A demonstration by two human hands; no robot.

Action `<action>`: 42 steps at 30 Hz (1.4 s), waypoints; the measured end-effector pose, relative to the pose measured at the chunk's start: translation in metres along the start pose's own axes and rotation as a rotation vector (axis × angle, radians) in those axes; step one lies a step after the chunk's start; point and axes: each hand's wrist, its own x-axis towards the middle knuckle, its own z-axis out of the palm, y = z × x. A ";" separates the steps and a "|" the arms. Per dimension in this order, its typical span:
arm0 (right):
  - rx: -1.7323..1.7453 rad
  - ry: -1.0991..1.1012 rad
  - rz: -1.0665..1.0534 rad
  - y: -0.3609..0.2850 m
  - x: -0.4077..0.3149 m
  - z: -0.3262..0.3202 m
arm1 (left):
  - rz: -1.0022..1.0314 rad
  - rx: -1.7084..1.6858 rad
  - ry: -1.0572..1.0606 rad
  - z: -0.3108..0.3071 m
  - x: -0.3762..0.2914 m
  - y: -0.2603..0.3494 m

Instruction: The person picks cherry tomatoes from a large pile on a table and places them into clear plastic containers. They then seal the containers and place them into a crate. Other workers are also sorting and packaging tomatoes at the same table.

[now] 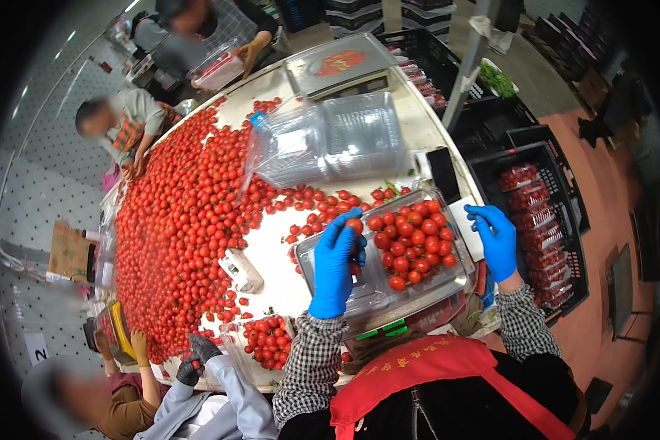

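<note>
Cherry tomatoes point(418, 236) fill one half of an open clear plastic clamshell box point(456, 264), which rests on a weighing scale point(429, 313) with lit green displays. My left hand point(335, 264), in a blue glove, is over the box's other half, its fingers closed around a cherry tomato point(355, 225); another tomato shows just below it. Raised to the right of the box, my right hand point(492, 239), also blue-gloved, has curled fingers, and nothing is visible in it. Loose tomatoes point(319, 212) lie on the white table beyond the box.
A large tomato heap point(181, 220) covers the table's left. Stacked empty clamshells point(330, 137) lie near a second scale point(341, 66). Black crates point(577, 275) with packed boxes stand right. A phone point(443, 173) lies at the edge. Several co-workers surround the table, one with gray gloves point(198, 357).
</note>
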 end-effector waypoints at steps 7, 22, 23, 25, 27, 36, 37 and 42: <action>0.020 0.052 0.020 0.013 -0.013 -0.008 | 0.364 0.461 -0.082 0.044 0.011 -0.035; 0.047 0.038 0.019 0.011 -0.013 -0.004 | 0.340 0.110 0.209 -0.020 -0.016 0.006; 0.048 0.028 0.026 0.010 -0.012 -0.003 | 0.346 0.061 0.241 -0.028 -0.023 0.009; 0.053 0.032 0.019 0.011 -0.011 0.001 | 0.408 0.156 0.320 -0.049 -0.035 0.007; 0.048 0.032 0.030 0.010 -0.010 0.006 | 0.425 0.161 0.350 -0.068 -0.045 0.000; -0.211 -0.156 -0.356 0.002 0.006 0.041 | 0.383 0.195 0.499 -0.090 -0.095 -0.018; -0.268 -0.183 -0.356 0.005 0.007 0.048 | 0.383 0.172 0.516 -0.091 -0.100 -0.020; -0.442 -0.249 -0.423 0.010 0.014 0.064 | 0.340 0.203 0.551 -0.104 -0.116 -0.027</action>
